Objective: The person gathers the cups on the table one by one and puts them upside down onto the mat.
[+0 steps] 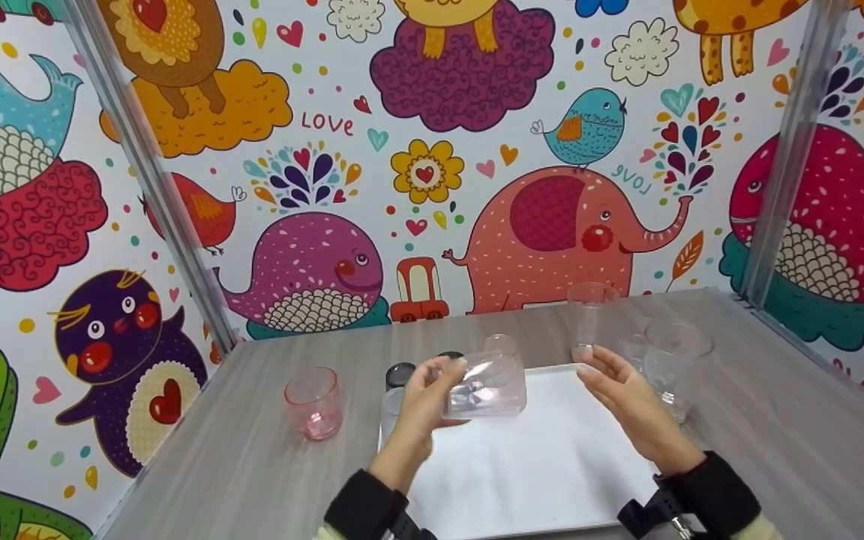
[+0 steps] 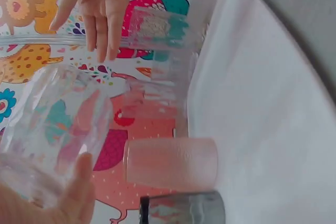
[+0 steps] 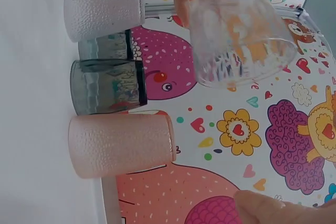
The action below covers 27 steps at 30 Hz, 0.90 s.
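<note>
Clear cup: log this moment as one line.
left hand: holds clear cup | right hand: empty | white tray: below cup

Clear cup (image 1: 488, 386), tipped sideways, above tray (image 1: 526, 480)

The left hand (image 2: 65, 203) holds a clear cup (image 2: 63, 116). Apart from it, the right hand (image 2: 104, 3) has its fingers extended. A pink cup (image 2: 170, 163) and a dark cup (image 2: 186, 209) stand side by side on the white tray (image 2: 257, 108), before a picture wall (image 2: 152, 127).

Left hand (image 2: 73, 200), dark cup (image 2: 189, 211) and white tray (image 2: 262, 129), cut off at left wrist view's bottom
</note>
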### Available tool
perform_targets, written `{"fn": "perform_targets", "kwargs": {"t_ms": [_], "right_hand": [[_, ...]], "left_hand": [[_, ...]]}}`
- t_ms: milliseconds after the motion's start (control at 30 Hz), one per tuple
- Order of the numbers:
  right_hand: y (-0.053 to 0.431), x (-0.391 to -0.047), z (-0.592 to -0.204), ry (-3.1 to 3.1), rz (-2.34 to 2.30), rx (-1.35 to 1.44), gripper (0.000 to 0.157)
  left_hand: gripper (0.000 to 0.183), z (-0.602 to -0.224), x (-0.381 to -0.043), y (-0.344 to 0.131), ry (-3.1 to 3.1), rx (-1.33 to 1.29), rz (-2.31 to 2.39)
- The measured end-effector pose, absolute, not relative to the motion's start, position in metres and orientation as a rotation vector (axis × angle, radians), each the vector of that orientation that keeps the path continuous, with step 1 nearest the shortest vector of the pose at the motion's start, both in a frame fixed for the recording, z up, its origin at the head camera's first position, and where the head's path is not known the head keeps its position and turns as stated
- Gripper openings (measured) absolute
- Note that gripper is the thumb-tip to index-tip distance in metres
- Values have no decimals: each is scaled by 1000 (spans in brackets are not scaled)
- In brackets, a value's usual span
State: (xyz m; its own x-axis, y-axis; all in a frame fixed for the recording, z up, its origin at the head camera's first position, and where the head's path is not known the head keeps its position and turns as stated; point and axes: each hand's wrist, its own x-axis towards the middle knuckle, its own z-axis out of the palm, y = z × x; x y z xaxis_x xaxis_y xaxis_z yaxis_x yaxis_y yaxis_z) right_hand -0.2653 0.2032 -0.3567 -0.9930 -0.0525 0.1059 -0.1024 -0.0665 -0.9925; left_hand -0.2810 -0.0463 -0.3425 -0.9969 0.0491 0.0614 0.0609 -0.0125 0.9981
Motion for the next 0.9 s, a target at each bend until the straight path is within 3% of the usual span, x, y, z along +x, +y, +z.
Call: {"fn": "perform_targets", "kwargs": {"t_ms": [467,900], "right_hand": [[240,-258,-365,-2268,2151,81,76],[254,-247,-370,-2315,2131,37,83]], "left_hand": [[42,-344,-314,-35,-2832,-324,-1092],[54,-369,-333,-21,-2982,-394,-557]]}}
